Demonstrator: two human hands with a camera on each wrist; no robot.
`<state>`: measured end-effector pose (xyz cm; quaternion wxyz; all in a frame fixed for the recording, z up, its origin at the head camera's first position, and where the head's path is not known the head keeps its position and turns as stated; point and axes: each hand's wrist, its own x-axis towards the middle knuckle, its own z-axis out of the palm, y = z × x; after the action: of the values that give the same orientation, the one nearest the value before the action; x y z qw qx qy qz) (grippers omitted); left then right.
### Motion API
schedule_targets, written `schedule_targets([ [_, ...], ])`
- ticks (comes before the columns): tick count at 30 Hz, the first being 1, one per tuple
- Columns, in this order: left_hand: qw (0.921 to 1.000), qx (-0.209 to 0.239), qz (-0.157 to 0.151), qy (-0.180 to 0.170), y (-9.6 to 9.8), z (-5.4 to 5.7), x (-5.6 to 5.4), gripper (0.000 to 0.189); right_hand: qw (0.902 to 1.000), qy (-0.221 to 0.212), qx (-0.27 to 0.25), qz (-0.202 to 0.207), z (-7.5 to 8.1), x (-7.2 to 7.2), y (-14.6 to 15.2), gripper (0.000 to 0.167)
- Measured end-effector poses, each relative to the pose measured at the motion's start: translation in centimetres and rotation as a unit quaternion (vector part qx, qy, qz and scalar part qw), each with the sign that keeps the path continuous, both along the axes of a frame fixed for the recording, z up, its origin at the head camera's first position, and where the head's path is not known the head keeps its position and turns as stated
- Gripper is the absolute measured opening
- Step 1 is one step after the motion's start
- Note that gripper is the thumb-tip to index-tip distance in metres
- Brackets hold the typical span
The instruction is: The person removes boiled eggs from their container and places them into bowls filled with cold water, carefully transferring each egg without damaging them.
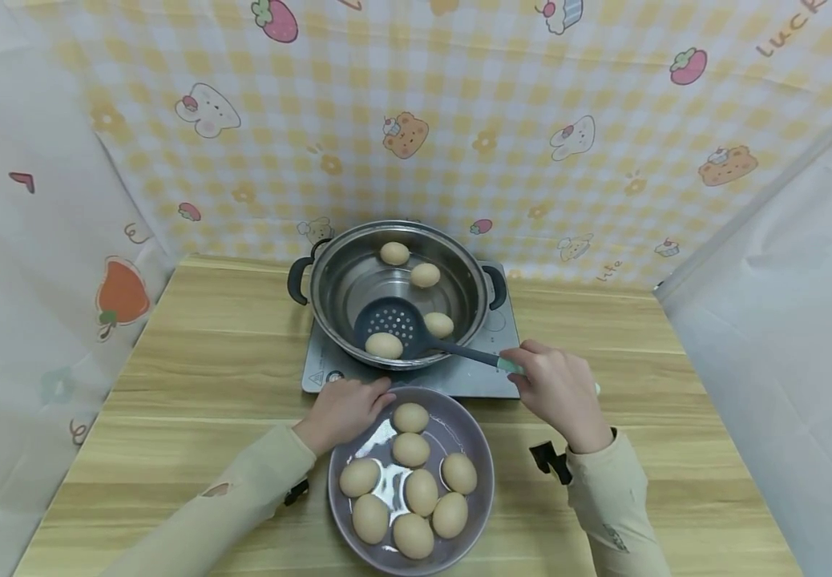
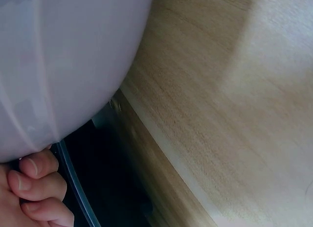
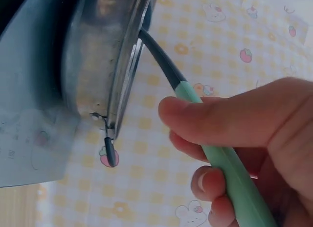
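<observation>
My right hand (image 1: 556, 390) grips the mint-green handle of a dark slotted skimmer (image 3: 239, 188). The skimmer's round head lies inside a steel pot (image 1: 329, 320), and one egg (image 1: 383, 346) sits at the front of that perforated head. Three other eggs lie in the pot, one (image 1: 438, 324) close beside the skimmer neck. At the upper left rim of a purple-grey bowl (image 1: 484, 449), my left hand (image 1: 344, 413) holds the edge. Its curled fingertips (image 2: 39, 185) show against the bowl's underside in the left wrist view. Several brown eggs (image 1: 411, 449) rest in the bowl.
Under the pot is a flat grey induction cooker (image 1: 474, 385), its front edge close to the bowl. Black side handles (image 1: 297, 280) stick out from the pot. A checked, cartoon-printed cloth (image 1: 358, 96) hangs behind the wooden table (image 1: 603, 320), with white sheets (image 1: 784, 280) at the sides.
</observation>
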<state>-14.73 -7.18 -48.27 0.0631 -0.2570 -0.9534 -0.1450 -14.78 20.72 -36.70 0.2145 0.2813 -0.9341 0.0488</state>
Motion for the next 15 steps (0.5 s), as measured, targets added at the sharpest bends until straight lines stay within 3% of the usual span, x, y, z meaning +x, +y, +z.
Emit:
schedule_targets([
  [8,1.0000,0.001,0.003,0.008,0.1,-0.1,0.0,0.024,0.9992,-0.020,0.034,0.003,0.4,0.2,0.0,0.022],
  [15,1.0000,-0.002,0.003,-0.002,0.1,-0.1,0.0,0.024,0.9991,-0.001,0.041,0.003,1.1,0.6,0.6,0.022],
])
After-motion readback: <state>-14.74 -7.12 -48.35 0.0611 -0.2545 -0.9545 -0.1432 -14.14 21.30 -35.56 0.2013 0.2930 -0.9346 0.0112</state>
